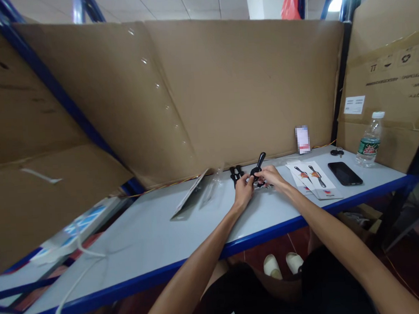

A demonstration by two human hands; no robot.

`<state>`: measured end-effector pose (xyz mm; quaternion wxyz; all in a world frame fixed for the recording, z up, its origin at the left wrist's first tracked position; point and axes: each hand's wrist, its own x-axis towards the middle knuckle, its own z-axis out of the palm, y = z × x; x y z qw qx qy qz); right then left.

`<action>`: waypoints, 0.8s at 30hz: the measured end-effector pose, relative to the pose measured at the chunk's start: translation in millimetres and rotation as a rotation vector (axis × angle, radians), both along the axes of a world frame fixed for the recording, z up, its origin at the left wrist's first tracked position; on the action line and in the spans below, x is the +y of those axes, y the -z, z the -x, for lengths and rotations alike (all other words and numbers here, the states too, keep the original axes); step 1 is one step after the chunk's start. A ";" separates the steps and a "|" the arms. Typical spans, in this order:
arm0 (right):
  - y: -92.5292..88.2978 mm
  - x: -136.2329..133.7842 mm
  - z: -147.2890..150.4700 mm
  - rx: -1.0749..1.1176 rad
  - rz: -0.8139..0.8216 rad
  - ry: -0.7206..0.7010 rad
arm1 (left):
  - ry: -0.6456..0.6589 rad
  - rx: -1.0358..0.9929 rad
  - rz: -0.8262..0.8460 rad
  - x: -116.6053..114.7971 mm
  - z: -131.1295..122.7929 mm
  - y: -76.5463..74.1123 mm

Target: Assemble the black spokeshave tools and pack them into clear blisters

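Observation:
Over the grey-white shelf top (143, 240), my left hand (244, 189) is closed round the lower part of a black spokeshave (261, 162), one handle of which points up and away. My right hand (271, 176) pinches at the tool's middle from the right; fingers partly hide that part. Small dark pieces (260, 185) lie just under the hands, too small to make out. Behind my left hand rest more black handled tools (236, 172). To the right of my right hand are white printed cards (323, 181) picturing a two-handled black tool.
Clear plastic bags (213, 189) and a flat packet (189, 195) lie to the left. On the right are a black phone (344, 173), a water bottle (370, 141), keys (337, 152) and a lit phone (302, 139) leaning on the cardboard wall (248, 89). A blue edge (269, 229) borders the shelf.

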<state>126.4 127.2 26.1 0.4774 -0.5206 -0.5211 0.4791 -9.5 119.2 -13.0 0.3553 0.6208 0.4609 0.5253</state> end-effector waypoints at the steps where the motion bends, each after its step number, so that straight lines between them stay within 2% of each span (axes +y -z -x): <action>1: 0.1 0.2 0.5 0.002 -0.006 0.006 | -0.001 0.020 -0.007 0.5 0.5 0.1; 5: 0.6 -0.9 1.0 -0.082 -0.030 0.009 | -0.037 0.086 -0.026 2.1 2.0 0.2; 7: 0.5 -4.4 -0.8 -0.206 -0.096 0.069 | -0.081 0.124 -0.046 2.4 2.2 -0.4; 10: 0.4 -12.2 -6.3 -0.514 -0.432 0.245 | -0.180 0.217 -0.099 0.8 1.9 -3.4; 11: 0.5 -14.4 -8.5 -0.612 -0.561 0.255 | -0.210 0.255 -0.117 -0.7 1.5 -4.9; 13: 1.4 -16.1 -12.2 -0.722 -0.712 0.166 | -0.243 0.340 -0.144 -5.6 0.0 -8.5; 15: 3.2 -13.8 -14.6 -0.740 -0.729 0.071 | -0.263 0.447 -0.158 -12.8 -2.8 -12.4; 19: 6.3 -5.5 -14.5 -0.625 -0.672 0.069 | -0.295 0.656 -0.132 -27.6 -9.3 -19.8; 24: -0.5 -9.0 -8.0 -0.467 -0.594 0.029 | -0.277 0.700 -0.104 -32.0 -13.1 -24.1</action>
